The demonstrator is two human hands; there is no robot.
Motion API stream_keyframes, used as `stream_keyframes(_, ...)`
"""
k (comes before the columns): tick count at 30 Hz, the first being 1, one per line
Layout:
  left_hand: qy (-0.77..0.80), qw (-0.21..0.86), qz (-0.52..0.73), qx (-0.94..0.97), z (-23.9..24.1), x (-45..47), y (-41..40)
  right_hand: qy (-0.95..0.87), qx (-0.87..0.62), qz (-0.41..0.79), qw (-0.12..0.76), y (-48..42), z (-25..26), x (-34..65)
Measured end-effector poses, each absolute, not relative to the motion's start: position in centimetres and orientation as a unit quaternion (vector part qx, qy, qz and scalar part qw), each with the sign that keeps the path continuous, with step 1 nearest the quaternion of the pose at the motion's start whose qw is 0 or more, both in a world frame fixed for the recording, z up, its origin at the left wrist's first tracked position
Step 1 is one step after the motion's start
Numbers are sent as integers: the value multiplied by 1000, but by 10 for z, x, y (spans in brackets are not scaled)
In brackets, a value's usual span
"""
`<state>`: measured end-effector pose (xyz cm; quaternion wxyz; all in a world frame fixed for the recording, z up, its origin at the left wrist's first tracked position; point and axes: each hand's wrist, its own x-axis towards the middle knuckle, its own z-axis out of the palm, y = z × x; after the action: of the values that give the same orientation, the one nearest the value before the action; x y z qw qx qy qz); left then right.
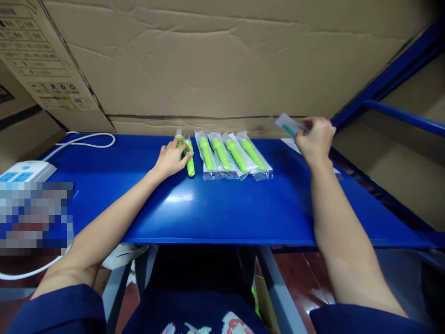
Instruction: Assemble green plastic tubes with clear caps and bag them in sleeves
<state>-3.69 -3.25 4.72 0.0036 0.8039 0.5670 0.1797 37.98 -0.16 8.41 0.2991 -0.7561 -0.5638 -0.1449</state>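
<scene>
The left hand (169, 159) has its fingers on two loose green sticks (190, 168) on the tabletop (222, 208); whether it grips them, I cannot tell. Four bagged sticks (237, 155) lie beside them. The right hand (317, 138) pinches a blurred packet (287, 124).

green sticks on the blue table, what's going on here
A person's left hand rests over two unbagged green sticks. The right hand holds up a pale flat piece, too blurred to identify. Between the hands, four bagged green sticks lie side by side on the blue table.
</scene>
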Motion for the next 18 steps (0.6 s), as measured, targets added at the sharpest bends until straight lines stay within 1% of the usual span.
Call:
stream_keyframes(2, 577, -4, 180, 796, 48, -37, -33, -592, -718, -192, 311, -3, 90, 360)
stream_keyframes(4, 592, -10, 170, 788, 49, -37, -33, -638, -650, -229, 344, -9, 90, 335)
stream_keyframes(6, 600, -12, 150, 786, 50, -37, -35, -692, -571, -242, 370, -17, 82, 309)
stream_keyframes(7, 601, -12, 140, 786, 50, -36, -35, -731, -527, -229, 367, -21, 76, 296)
stream_keyframes(10, 600, -9, 122, 791, 51, -36, -36, -856, -411, -158, 270, -28, 57, 266)
stream_keyframes(12, 600, -6, 120, 791, 52, -36, -36, -888, -379, -131, 227, -29, 48, 255)
stream_keyframes(15, 605, 11, 137, 784, 52, -36, -34, -892, -377, -122, 217, -30, 47, 252)
stream_keyframes(18, 624, 55, 166, 762, 49, -34, -31, -897, -378, -113, 200, -33, 55, 257)
